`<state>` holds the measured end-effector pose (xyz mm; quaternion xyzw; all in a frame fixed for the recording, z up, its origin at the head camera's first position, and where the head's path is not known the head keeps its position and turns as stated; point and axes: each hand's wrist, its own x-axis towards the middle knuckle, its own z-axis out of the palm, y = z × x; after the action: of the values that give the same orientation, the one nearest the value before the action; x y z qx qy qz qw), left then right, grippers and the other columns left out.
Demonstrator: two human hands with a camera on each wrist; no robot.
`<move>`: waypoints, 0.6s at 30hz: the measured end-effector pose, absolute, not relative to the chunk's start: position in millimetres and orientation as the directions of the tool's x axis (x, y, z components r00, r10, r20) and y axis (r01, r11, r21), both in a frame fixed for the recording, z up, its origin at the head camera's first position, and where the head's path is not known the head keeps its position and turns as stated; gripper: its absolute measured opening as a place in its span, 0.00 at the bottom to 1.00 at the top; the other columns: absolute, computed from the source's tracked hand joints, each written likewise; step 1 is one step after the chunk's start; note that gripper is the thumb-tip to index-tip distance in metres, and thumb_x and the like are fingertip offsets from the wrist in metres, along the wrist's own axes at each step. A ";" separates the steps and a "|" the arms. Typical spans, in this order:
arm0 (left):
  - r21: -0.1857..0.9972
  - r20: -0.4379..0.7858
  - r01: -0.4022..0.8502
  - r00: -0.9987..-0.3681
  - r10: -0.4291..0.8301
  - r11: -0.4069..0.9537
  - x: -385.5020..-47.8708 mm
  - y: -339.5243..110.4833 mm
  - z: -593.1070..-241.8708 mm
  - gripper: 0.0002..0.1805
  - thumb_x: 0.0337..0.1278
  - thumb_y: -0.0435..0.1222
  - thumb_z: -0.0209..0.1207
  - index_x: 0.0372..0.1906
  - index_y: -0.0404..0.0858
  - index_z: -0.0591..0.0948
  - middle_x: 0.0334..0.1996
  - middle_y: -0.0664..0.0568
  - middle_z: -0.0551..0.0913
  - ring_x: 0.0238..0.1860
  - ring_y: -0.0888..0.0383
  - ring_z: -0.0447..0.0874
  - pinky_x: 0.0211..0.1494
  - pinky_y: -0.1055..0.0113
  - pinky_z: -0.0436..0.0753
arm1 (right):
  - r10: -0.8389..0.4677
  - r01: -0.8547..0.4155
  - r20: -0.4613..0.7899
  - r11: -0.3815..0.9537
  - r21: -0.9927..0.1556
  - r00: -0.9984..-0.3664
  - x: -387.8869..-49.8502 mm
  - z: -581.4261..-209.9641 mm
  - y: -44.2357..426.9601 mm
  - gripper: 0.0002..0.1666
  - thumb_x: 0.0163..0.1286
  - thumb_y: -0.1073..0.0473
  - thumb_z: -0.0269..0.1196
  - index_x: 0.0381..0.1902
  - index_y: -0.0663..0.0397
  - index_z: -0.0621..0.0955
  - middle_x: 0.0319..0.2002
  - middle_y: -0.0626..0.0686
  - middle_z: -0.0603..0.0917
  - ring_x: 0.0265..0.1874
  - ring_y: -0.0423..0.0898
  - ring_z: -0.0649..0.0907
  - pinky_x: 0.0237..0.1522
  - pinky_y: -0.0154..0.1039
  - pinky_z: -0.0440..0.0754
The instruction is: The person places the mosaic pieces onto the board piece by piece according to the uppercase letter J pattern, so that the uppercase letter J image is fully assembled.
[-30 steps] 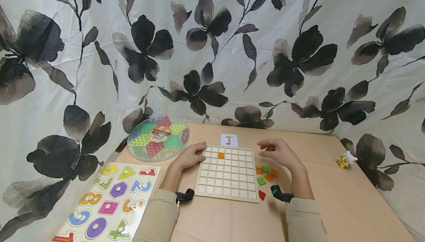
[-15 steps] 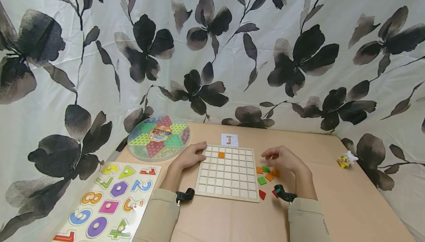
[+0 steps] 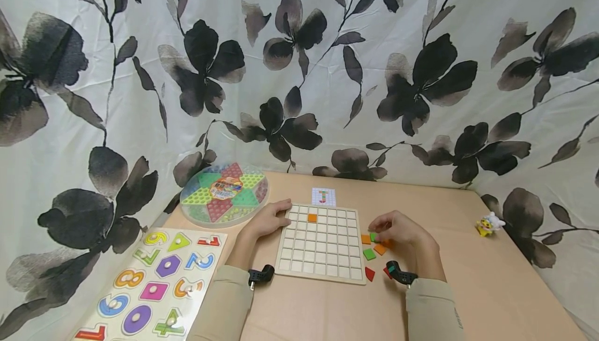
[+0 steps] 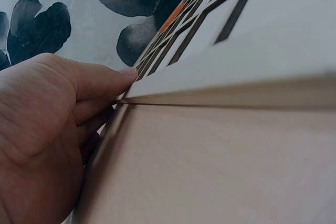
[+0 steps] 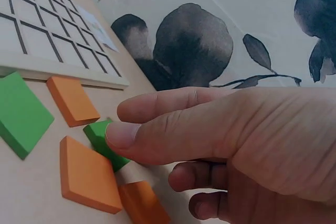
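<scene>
A pale wooden grid board [image 3: 320,252] lies on the table, with one orange tile [image 3: 312,218] in a cell of its second row. My left hand [image 3: 268,221] holds the board's left edge; in the left wrist view the thumb [image 4: 107,80] lies over the rim and the other fingers are along the side. Over loose tiles right of the board is my right hand [image 3: 398,228]. Its thumb and index finger are slightly apart at a green tile [image 5: 97,132], which the thumb partly hides. Around it lie orange tiles [image 5: 86,174] and another green tile [image 5: 21,114].
Red tiles [image 3: 369,274] lie nearer me. A pattern card [image 3: 323,197] sits behind the board. To the left are a round star-patterned game board [image 3: 224,195] and a number-and-shape puzzle [image 3: 154,289]. A small toy figure [image 3: 489,224] stands at far right.
My right hand has come down and slightly toward me, onto the loose tiles, and now partly covers the far green one. My left hand has stayed at the board's edge.
</scene>
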<state>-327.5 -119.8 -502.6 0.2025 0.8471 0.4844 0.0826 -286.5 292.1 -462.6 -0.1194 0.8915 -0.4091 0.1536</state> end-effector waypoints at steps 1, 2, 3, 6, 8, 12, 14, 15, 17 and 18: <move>0.854 0.057 0.263 -0.904 0.423 0.448 -327.7 -119.4 -502.9 0.32 0.69 0.30 0.63 0.75 0.31 0.70 0.81 0.42 0.62 0.83 0.43 0.54 0.86 0.50 0.55 | -0.338 -0.085 -0.179 0.638 -0.765 -0.924 -286.7 -463.6 291.9 0.13 0.65 0.69 0.72 0.48 0.60 0.89 0.45 0.56 0.90 0.41 0.49 0.81 0.44 0.37 0.83; 0.854 0.058 0.264 -0.904 0.423 0.448 -327.8 -119.1 -503.1 0.32 0.69 0.30 0.63 0.75 0.31 0.71 0.81 0.42 0.62 0.83 0.43 0.54 0.86 0.50 0.55 | -0.336 -0.084 -0.180 0.640 -0.764 -0.925 -286.7 -464.4 291.7 0.13 0.65 0.69 0.72 0.48 0.59 0.89 0.44 0.55 0.90 0.41 0.49 0.81 0.43 0.36 0.83; 0.855 0.060 0.264 -0.905 0.421 0.446 -327.8 -118.9 -503.2 0.32 0.69 0.30 0.63 0.75 0.31 0.71 0.81 0.42 0.62 0.83 0.42 0.54 0.86 0.49 0.55 | -0.336 -0.085 -0.179 0.641 -0.762 -0.925 -286.6 -465.0 291.4 0.13 0.65 0.69 0.72 0.48 0.60 0.89 0.44 0.55 0.90 0.41 0.49 0.80 0.42 0.36 0.83; 0.858 0.054 0.257 -0.906 0.420 0.445 -327.6 -119.0 -502.3 0.32 0.69 0.30 0.63 0.75 0.31 0.71 0.81 0.42 0.61 0.83 0.43 0.54 0.86 0.50 0.55 | -0.331 -0.079 -0.186 0.646 -0.760 -0.925 -285.9 -464.6 289.7 0.13 0.65 0.69 0.72 0.48 0.60 0.89 0.43 0.56 0.89 0.40 0.49 0.79 0.41 0.36 0.82; 0.861 0.051 0.252 -0.907 0.419 0.441 -327.1 -119.2 -501.7 0.32 0.69 0.29 0.63 0.75 0.30 0.71 0.81 0.42 0.61 0.83 0.43 0.54 0.87 0.50 0.55 | -0.332 -0.077 -0.189 0.647 -0.759 -0.924 -285.4 -464.1 288.5 0.13 0.65 0.69 0.72 0.48 0.61 0.89 0.43 0.56 0.89 0.39 0.49 0.79 0.41 0.36 0.82; 0.864 0.046 0.246 -0.907 0.419 0.438 -326.5 -119.5 -500.4 0.32 0.68 0.30 0.63 0.75 0.31 0.71 0.81 0.42 0.61 0.83 0.43 0.54 0.87 0.50 0.54 | -0.325 -0.067 -0.195 0.646 -0.760 -0.925 -284.9 -463.7 286.9 0.12 0.65 0.69 0.71 0.47 0.62 0.90 0.43 0.56 0.89 0.39 0.49 0.79 0.42 0.37 0.81; 0.865 0.046 0.245 -0.907 0.418 0.438 -326.6 -119.4 -500.0 0.32 0.68 0.30 0.63 0.75 0.31 0.71 0.81 0.42 0.62 0.83 0.43 0.54 0.87 0.50 0.55 | -0.318 -0.061 -0.198 0.649 -0.758 -0.927 -284.8 -463.6 286.7 0.12 0.64 0.69 0.72 0.46 0.61 0.90 0.42 0.56 0.89 0.38 0.49 0.79 0.42 0.37 0.81; 0.865 0.045 0.244 -0.908 0.417 0.438 -326.6 -119.3 -499.8 0.32 0.68 0.30 0.63 0.75 0.31 0.71 0.81 0.42 0.62 0.83 0.43 0.54 0.87 0.50 0.55 | -0.315 -0.057 -0.200 0.649 -0.759 -0.928 -284.6 -463.5 286.4 0.11 0.64 0.70 0.72 0.45 0.61 0.90 0.42 0.56 0.89 0.38 0.49 0.79 0.41 0.38 0.80; 0.865 0.042 0.240 -0.909 0.414 0.440 -326.6 -118.9 -499.2 0.32 0.68 0.30 0.63 0.75 0.31 0.71 0.81 0.43 0.62 0.83 0.43 0.54 0.87 0.50 0.55 | -0.309 -0.051 -0.203 0.650 -0.759 -0.929 -284.3 -463.4 286.3 0.11 0.64 0.69 0.72 0.45 0.61 0.90 0.42 0.56 0.89 0.38 0.49 0.79 0.41 0.38 0.80; 0.865 0.040 0.238 -0.910 0.413 0.441 -326.8 -118.8 -499.1 0.32 0.68 0.30 0.63 0.75 0.31 0.71 0.81 0.43 0.62 0.83 0.43 0.54 0.87 0.50 0.55 | -0.308 -0.049 -0.204 0.650 -0.758 -0.929 -284.1 -463.2 286.2 0.11 0.64 0.69 0.72 0.44 0.61 0.90 0.41 0.56 0.89 0.37 0.49 0.79 0.40 0.38 0.80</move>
<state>-326.8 -118.8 -499.1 0.1928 0.8441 0.4924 0.0886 -284.1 286.2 -463.2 -0.0997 0.8943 -0.4062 0.1592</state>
